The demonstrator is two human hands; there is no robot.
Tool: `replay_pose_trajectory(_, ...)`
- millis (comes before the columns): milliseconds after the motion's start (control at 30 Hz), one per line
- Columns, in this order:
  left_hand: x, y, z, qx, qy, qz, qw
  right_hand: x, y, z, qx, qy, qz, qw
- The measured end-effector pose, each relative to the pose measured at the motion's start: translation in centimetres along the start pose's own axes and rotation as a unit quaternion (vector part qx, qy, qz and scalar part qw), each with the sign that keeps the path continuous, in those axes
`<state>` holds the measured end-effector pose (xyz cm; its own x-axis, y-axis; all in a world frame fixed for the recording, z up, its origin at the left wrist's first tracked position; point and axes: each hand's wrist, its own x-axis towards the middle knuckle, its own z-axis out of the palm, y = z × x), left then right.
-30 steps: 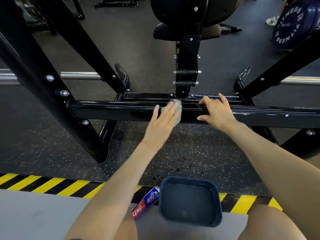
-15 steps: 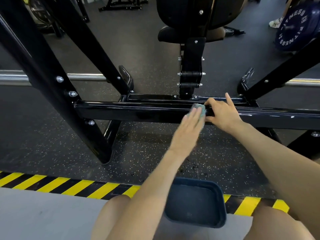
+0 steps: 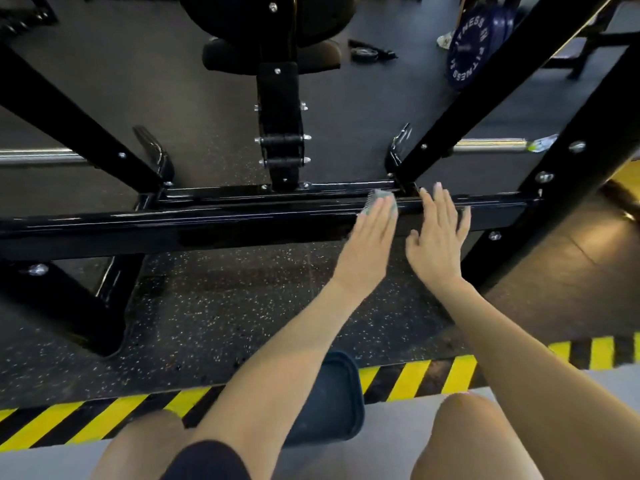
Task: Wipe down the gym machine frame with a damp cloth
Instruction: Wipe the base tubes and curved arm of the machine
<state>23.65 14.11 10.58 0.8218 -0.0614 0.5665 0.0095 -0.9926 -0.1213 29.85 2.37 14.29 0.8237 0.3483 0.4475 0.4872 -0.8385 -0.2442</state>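
A glossy black horizontal frame bar (image 3: 214, 220) of the gym machine runs across the view, wet and shiny. My left hand (image 3: 372, 240) lies flat on it, pressing a small pale green cloth (image 3: 379, 197) against the bar's top edge; only the cloth's far end shows past my fingers. My right hand (image 3: 438, 237) rests just to the right, fingers spread flat against the same bar, holding nothing. The two hands are a few centimetres apart.
Diagonal black struts (image 3: 86, 133) rise left and right, with a padded seat post (image 3: 280, 126) behind the bar. A dark blue basin (image 3: 341, 403) sits between my knees by yellow-black hazard tape (image 3: 433, 379). A weight plate (image 3: 467, 46) leans at the back right.
My left hand has slid the cloth rightward along the bar. My right hand has shifted right too and flattened. The view has swung right; the toothpaste box is out of sight.
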Motion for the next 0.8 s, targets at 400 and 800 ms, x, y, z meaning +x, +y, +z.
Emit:
replay_pose_trajectory(400,-0.8,-2.9,0.2,0.074,-0.006,0.059,0.995,4.6,2.4,-0.6,-0.089,-0.098,-0.113,0.985)
replay_pose_trajectory(800,0.4,-3.8,-0.5,0.079,-0.01,0.081,0.994,8.1,2.3,-2.1,-0.083,-0.21,-0.121,0.967)
